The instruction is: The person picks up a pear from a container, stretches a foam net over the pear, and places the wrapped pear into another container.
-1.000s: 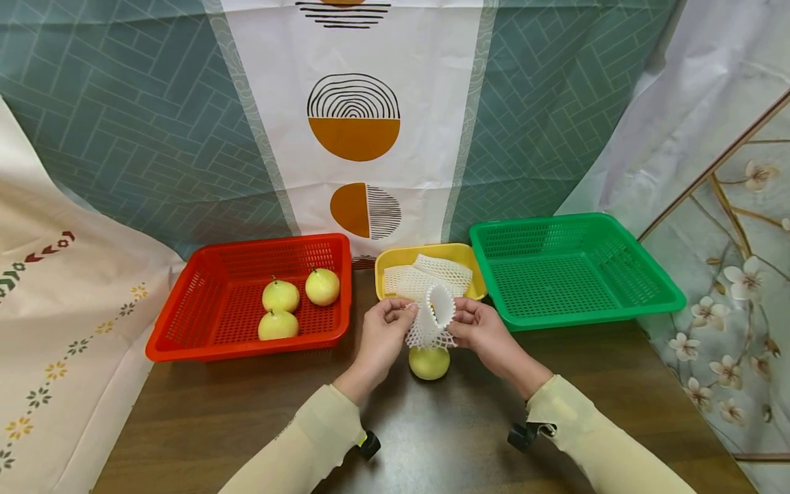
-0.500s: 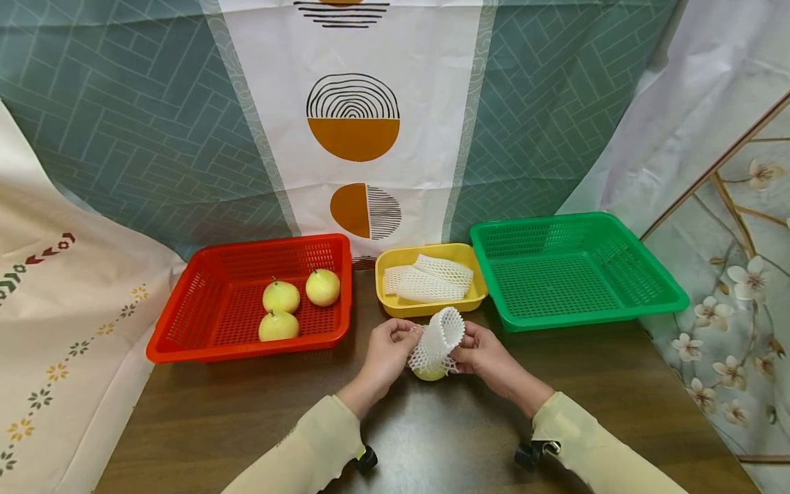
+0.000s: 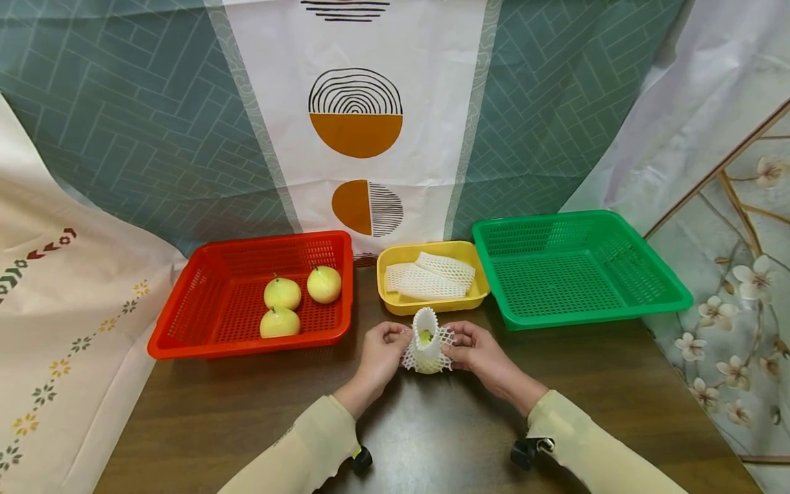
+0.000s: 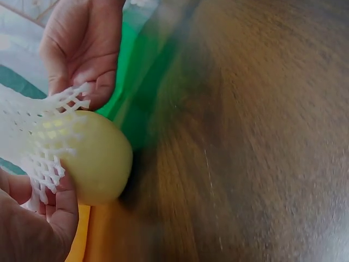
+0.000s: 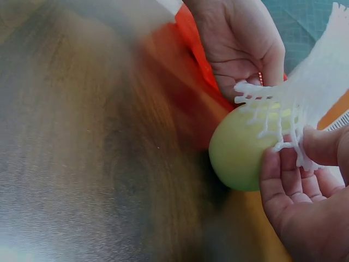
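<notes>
A white foam fruit net [image 3: 424, 353] stands over a round yellow-green pear [image 4: 109, 158] on the table, its upper end gaping upward. My left hand [image 3: 379, 351] pinches the net's lower edge on the left side. On the opposite side my right hand [image 3: 480, 351] pinches the same edge between thumb and fingers. Both wrist views show the stretched mesh covering the pear's upper part, while its lower part [image 5: 234, 155] is bare. Through the net's opening in the head view, a bit of the pear is visible.
At left, a red basket [image 3: 247, 350] holds several pears, 3 of them visible. Behind my hands, a yellow tray [image 3: 432, 307] contains more foam nets [image 3: 435, 281]. A green basket [image 3: 592, 317] stands at right on the brown wooden table [image 3: 444, 439]. Patterned cloths hang behind.
Both hands have come down toward me, drawing the net from above and behind the pear onto its upper part. The net's opening has turned from the right to more upright.
</notes>
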Available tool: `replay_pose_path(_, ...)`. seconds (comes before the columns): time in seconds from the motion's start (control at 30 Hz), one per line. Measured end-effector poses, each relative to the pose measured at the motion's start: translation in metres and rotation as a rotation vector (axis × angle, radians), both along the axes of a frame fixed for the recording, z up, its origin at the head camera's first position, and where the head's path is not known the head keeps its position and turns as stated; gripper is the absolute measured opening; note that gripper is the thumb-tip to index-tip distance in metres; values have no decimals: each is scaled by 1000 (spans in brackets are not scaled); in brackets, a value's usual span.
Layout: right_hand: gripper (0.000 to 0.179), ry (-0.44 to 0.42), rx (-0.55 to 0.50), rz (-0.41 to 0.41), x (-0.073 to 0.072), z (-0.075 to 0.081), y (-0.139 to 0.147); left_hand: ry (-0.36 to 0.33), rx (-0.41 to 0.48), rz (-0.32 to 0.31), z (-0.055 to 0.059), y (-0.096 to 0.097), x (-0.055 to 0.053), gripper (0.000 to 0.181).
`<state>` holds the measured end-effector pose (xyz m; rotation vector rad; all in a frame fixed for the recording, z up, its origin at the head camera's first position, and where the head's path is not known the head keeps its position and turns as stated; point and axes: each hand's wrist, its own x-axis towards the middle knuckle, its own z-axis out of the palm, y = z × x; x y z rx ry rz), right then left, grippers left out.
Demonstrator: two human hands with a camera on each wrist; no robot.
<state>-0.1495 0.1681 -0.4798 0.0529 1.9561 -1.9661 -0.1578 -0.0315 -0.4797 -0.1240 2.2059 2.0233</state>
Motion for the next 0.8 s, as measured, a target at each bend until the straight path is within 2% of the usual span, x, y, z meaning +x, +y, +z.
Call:
replay_pose_path(0.17, 43, -14, 4, -47, -8, -2, -1, -29, -16, 34, -4, -1, -4, 16)
replay_pose_path(0.33, 45, -9, -1, -43, -10, -7, 1, -68, 13, 29, -7, -2, -6, 18)
replay_pose_path(0.63, 43, -11, 23, -55, -11, -11, 4, -87, 6, 23, -13, -4, -11, 22)
replay_pose_path(0.8, 42, -19, 35, -58, -9, -6, 4, -83, -5, 8, -8, -3, -11, 23)
